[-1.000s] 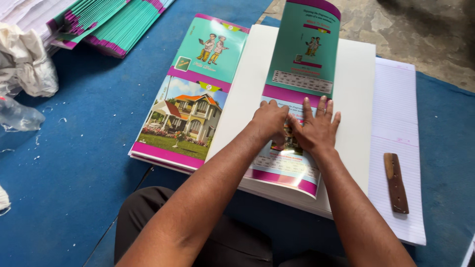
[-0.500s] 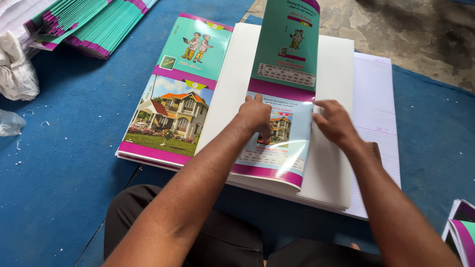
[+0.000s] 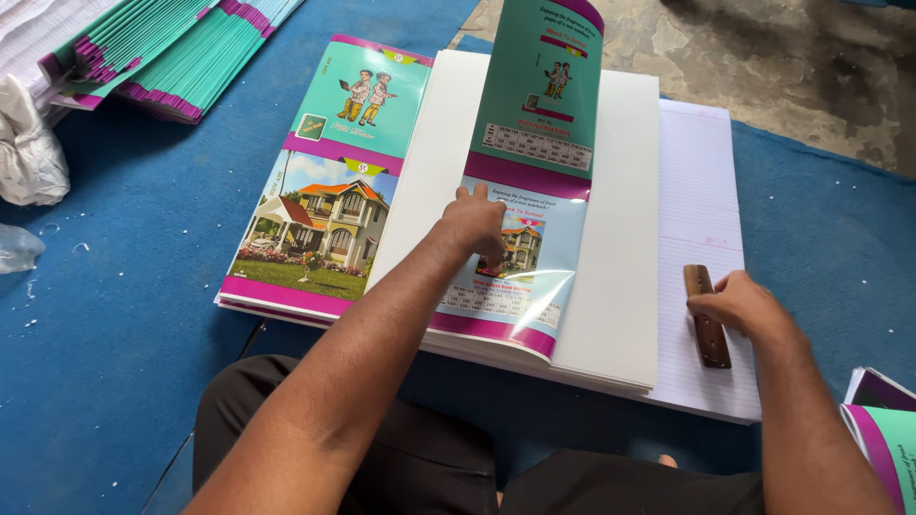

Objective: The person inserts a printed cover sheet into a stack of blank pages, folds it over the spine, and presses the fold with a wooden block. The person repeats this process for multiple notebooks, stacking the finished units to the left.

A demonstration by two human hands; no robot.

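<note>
Fingers of the right hand (image 3: 739, 303) curl loosely over the near end of a dark brown wooden stick (image 3: 707, 316), touching it from the 3 o'clock side; whether they have closed fully round it cannot be told. That stick lies lengthwise on a ruled sheet stack (image 3: 701, 181), which juts out at 3 o'clock from under a thick pile of plain white sheets (image 3: 620, 219). At 9 o'clock from the stick, the left hand (image 3: 475, 221) presses flat, fingers half-folded and holding nothing, on a glossy folded cover (image 3: 520, 257) that lies down the middle of the white pile; its far half, teal with two cartoon children, stands tilted up toward 12 o'clock, while the near half shows a small house picture with a magenta band. Just beside the pile at 9 o'clock rests a stack of flat covers (image 3: 320, 219) showing a big house and the same teal panel. Everything sits on a blue mat (image 3: 114, 315). Far off at 10 o'clock lie fanned bundles of teal-and-magenta covers (image 3: 162, 48), with crumpled white plastic (image 3: 29, 153) near them.
</note>
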